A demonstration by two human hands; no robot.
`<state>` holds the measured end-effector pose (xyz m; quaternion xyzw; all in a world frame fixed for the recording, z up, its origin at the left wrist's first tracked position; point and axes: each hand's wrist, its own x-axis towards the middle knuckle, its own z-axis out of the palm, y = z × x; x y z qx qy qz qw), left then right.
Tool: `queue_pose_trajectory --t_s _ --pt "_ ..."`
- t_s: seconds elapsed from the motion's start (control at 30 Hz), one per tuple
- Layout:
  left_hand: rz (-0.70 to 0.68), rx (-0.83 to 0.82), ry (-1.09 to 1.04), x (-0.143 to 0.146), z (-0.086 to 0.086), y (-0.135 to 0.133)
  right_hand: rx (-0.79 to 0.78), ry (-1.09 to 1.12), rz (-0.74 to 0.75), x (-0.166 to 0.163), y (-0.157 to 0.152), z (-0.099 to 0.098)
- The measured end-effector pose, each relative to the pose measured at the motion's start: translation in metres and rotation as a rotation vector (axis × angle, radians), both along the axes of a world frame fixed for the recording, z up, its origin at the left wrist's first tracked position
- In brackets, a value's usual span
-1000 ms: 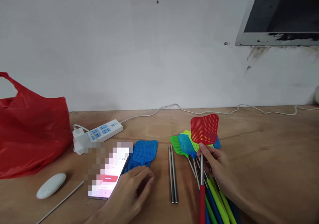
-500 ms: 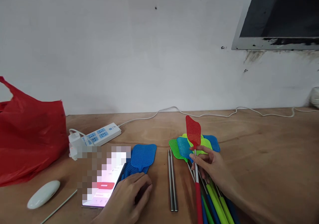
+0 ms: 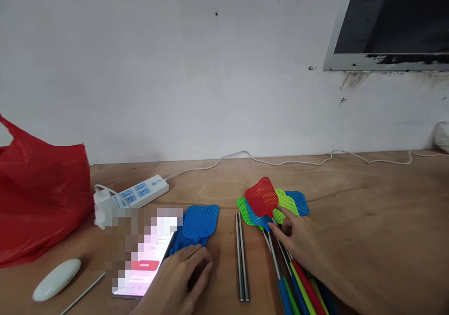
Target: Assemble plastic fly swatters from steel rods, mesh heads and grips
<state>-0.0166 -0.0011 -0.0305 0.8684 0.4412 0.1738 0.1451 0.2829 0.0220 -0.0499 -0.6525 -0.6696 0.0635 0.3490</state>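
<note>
A red fly swatter lies on top of a fan of green, blue and yellow-green fly swatters. My right hand is at its neck, thumb and index finger apart on either side, index fingertip touching the base of the red head. The long shafts and coloured grips run toward me under and beside this hand. On the left, my left hand rests loosely curled on the table, just below a small stack of blue fly swatters. What lies under its fingers is hidden. Two thin metal rods lie between the hands.
A lit phone is beside my left hand. Behind it is a white power strip with a plug and a cord along the wall. A red plastic bag and a white oval object are at the left.
The red fly swatter has come down from a raised, tilted position onto the pile, its head turned flat and shifted left. My right hand's fingers have spread. My left hand has stayed put.
</note>
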Motion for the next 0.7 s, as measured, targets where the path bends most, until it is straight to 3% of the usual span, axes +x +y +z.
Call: queue_pose_trajectory --t_s 0.17,0.33,0.53,0.7 --pt "-0.010 0.107 0.003 0.000 0.004 0.000 0.011 -0.323 -0.094 0.000 -0.006 0.003" --pt "0.072 0.285 0.100 -0.003 0.006 0.002 0.086 -0.303 -0.032 0.000 -0.010 0.011" --pt "0.100 0.314 0.234 -0.005 0.002 0.005 0.189 -0.230 0.312 -0.009 -0.020 0.024" --pt "0.024 0.267 0.228 -0.003 0.001 0.003 0.053 -0.204 0.566 -0.020 -0.035 0.035"
